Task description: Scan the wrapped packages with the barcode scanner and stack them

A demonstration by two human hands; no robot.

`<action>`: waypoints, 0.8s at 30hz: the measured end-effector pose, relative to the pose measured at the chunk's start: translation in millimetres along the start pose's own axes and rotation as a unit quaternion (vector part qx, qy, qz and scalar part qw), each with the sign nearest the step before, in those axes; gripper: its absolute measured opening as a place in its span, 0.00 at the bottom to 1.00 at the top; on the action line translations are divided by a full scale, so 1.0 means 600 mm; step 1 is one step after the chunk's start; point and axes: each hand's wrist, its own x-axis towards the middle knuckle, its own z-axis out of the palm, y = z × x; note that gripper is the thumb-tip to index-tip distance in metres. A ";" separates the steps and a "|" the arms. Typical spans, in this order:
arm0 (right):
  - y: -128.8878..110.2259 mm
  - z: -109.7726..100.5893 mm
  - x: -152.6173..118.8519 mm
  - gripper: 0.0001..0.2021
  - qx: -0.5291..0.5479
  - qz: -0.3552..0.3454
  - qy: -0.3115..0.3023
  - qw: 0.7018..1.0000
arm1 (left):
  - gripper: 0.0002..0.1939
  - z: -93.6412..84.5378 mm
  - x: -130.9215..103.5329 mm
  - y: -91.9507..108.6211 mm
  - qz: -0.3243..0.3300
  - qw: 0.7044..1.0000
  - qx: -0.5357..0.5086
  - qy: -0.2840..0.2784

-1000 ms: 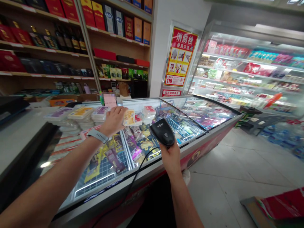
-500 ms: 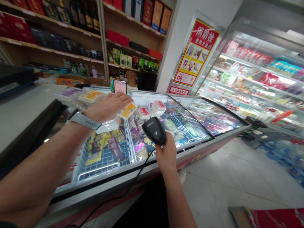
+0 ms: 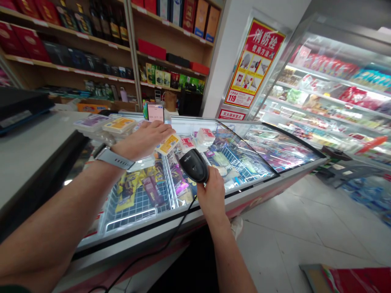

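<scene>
The barcode scanner (image 3: pixel 194 165), gripped in the right hand (image 3: pixel 210 195), has been drawn nearer the yellow-labelled pack (image 3: pixel 167 144) at its 11 o'clock, now pressed flat on the freezer lid (image 3: pixel 259 156) under the left hand (image 3: pixel 143 138).

The left hand (image 3: pixel 143 139) covers whatever lies under its palm, and hides one end of the yellow-labelled pack (image 3: pixel 167 144), so the grip on it cannot be judged. The right hand (image 3: pixel 211 195) wraps the handle of the scanner (image 3: pixel 194 165), hiding it; the scanner's window faces away. Its cable (image 3: pixel 166 244) runs out of the bottom edge. The red carton (image 3: pixel 351 280) is cut by the lower edge. Labels on the chiller shelves (image 3: pixel 332 93) are too blurred to read.
</scene>
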 end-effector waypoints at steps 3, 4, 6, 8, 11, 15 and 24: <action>0.001 0.001 0.000 0.15 0.003 0.000 0.001 1.000 | 0.29 0.001 0.001 -0.003 -0.011 1.000 -0.024 -0.012; 0.002 0.002 0.000 0.15 0.003 0.000 0.003 1.000 | 0.29 0.001 0.001 -0.004 -0.017 0.999 -0.034 -0.017; 0.002 0.004 0.000 0.15 0.002 -0.002 0.004 1.000 | 0.30 0.000 0.002 -0.005 -0.029 0.998 -0.047 -0.024; 0.001 0.004 0.000 0.14 0.000 -0.003 0.001 1.000 | 0.30 -0.003 0.002 -0.004 -0.037 0.998 -0.054 -0.025; -0.001 0.004 -0.001 0.15 0.002 -0.003 -0.003 1.000 | 0.30 -0.010 -0.001 -0.001 -0.047 0.996 -0.064 -0.032; -0.001 0.002 -0.003 0.17 0.010 -0.001 0.000 1.000 | 0.35 -0.012 -0.006 -0.008 -0.069 0.994 -0.071 -0.050; 0.007 -0.007 -0.007 0.15 0.043 -0.001 0.018 0.999 | 0.46 -0.021 -0.074 -0.041 -0.198 0.968 -0.083 -0.130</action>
